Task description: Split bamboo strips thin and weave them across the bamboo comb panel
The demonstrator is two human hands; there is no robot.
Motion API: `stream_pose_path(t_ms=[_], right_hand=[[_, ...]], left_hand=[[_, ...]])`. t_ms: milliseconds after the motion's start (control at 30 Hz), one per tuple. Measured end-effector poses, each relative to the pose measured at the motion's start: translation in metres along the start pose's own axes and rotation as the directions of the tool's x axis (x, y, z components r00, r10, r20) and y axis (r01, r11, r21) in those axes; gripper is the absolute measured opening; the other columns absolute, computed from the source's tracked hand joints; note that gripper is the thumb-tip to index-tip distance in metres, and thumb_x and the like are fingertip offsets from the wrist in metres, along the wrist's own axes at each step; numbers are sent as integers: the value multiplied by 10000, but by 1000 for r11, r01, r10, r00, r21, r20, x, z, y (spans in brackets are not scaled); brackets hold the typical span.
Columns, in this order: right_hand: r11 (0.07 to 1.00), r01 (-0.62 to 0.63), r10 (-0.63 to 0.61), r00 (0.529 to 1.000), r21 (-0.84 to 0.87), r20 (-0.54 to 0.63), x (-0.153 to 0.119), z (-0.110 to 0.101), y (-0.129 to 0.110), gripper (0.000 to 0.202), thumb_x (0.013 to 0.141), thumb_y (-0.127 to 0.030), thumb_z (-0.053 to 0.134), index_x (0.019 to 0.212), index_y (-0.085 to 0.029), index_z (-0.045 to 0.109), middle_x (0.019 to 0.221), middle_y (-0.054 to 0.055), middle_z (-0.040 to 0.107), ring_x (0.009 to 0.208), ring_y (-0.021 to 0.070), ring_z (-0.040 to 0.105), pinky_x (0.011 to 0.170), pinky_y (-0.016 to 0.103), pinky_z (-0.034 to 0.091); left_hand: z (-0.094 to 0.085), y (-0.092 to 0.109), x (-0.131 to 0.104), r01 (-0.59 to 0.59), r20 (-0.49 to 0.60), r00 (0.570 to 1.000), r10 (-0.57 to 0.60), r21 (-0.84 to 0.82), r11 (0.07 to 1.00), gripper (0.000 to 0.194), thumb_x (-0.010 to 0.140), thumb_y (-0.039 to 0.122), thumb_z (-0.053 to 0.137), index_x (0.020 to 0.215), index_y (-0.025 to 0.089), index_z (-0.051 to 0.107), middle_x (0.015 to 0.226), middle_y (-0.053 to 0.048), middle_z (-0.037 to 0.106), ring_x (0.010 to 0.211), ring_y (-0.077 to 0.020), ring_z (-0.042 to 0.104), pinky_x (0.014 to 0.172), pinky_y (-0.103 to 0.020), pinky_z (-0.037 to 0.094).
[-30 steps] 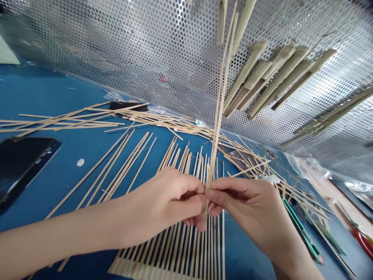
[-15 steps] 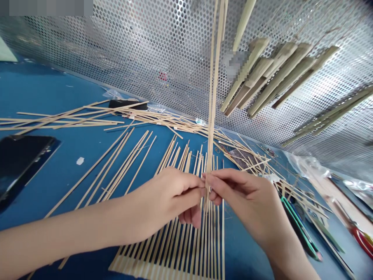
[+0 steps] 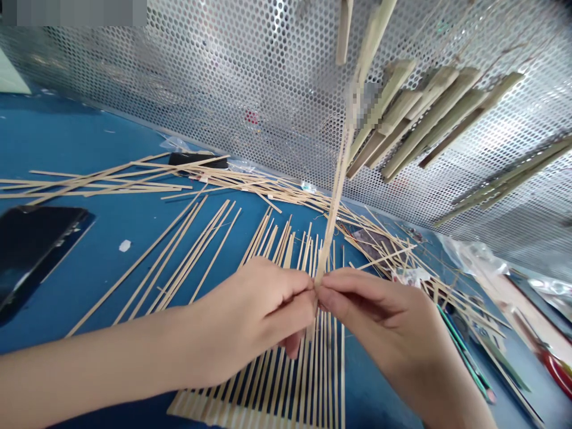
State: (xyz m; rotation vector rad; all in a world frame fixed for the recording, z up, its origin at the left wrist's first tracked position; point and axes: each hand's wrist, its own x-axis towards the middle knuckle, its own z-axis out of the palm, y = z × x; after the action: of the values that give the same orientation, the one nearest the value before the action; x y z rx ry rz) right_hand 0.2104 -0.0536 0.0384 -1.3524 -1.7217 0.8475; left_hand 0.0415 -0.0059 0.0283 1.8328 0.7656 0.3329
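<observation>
matt wooden strips [image 3: 331, 225], smooth tabletop [image 3: 44, 143]; shiny perforated metal panel [image 3: 201, 89], glossy crinkled plastic wrap [image 3: 476, 252]

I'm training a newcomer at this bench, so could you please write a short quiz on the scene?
1. True or false: the left hand lies flat with its fingers spread.
2. What stands along the far side of the table? A) A brick wall. B) A perforated panel. C) A wooden cupboard.
3. Fill in the missing colour: the table top is ____.

Key: 1. False; its fingers are curled at the raised bamboo strips, as are those of the right hand. 2. B. 3. Blue.
</observation>
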Motion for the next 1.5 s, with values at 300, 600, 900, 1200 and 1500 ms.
stream_pose_path(t_ms=[300,600,900,1200,1500], right_hand=[[997,-15,5,992,-82,-130,-9,16,-2,254,745,-36,593,769,-254,720,665,-74,659,663,77,636,595,97,491],[979,-202,203,973,25,-107,-2,14,6,107,770,-181,601,750,-207,703,700,-24,687,669,110,643,611,159,506],[961,-266,272,959,-77,79,3,16,14,144,793,-201,542,720,-190,666,676,-25,644,659,123,587,600,207,446],[954,-288,295,951,-85,92,3,18,17,157,827,-271,527,786,-195,658,755,0,642,734,158,600,650,246,441],[993,-106,105,994,-43,-29,10,21,21,137,826,-190,525,737,-185,628,829,34,632,809,178,591,720,291,450]], left_hand=[[5,0,-5,16,-28,1000,-11,207,978,366,881,302,282,612,183,500,590,17,612,595,-119,554,554,-220,350],[-1,-9,7,34,16,999,-37,132,991,356,882,281,348,598,169,529,541,28,605,440,-79,484,445,-193,308],[-8,-8,6,93,-69,995,-74,315,944,206,816,206,494,651,162,608,540,29,625,438,-73,502,417,-173,295],[-5,-11,9,4,-140,990,32,251,968,216,783,114,496,660,115,674,535,-9,656,401,-55,480,443,-174,317],[-11,-14,9,-10,-84,996,21,134,991,264,806,163,414,729,111,662,607,-45,677,525,-115,599,492,-191,394]])
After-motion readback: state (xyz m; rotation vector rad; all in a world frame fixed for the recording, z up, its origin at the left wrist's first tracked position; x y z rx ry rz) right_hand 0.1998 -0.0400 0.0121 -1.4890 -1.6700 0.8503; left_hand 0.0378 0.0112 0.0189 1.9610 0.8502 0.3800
